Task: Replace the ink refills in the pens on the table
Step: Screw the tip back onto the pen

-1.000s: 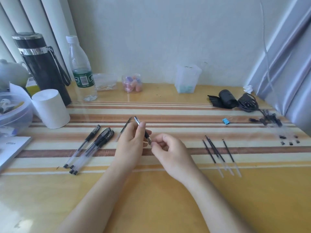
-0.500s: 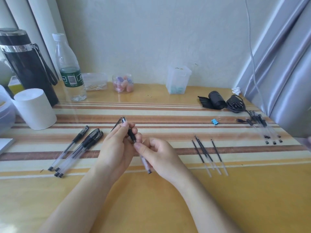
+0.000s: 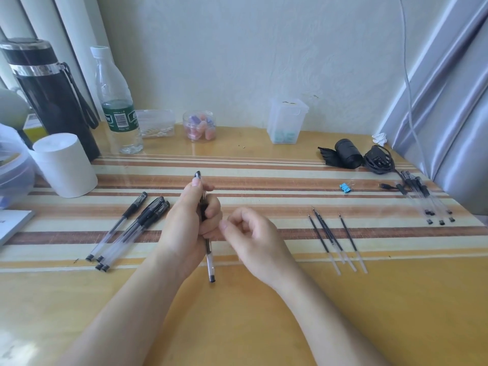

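My left hand (image 3: 188, 228) grips a clear pen with black grip (image 3: 210, 262) near the middle of the table; its barrel points down toward me and its cap end pokes above my fingers. Just right of it, my right hand (image 3: 253, 239) has its fingers curled, and I cannot tell whether it pinches anything. Several capped pens (image 3: 132, 228) lie in a slanted group to the left. Several loose ink refills (image 3: 332, 237) lie to the right. Another group of clear pens (image 3: 425, 199) lies at the far right.
A white cylinder (image 3: 64, 165), a black flask (image 3: 50, 93) and a water bottle (image 3: 116, 101) stand at back left. Small clear containers (image 3: 286, 120) line the wall. A black roll and cable (image 3: 356, 154) and a blue binder clip (image 3: 345, 188) sit at right.
The pen has swung from slanting up between both hands to pointing down toward me in my left hand. My right hand has let go and drawn slightly right.
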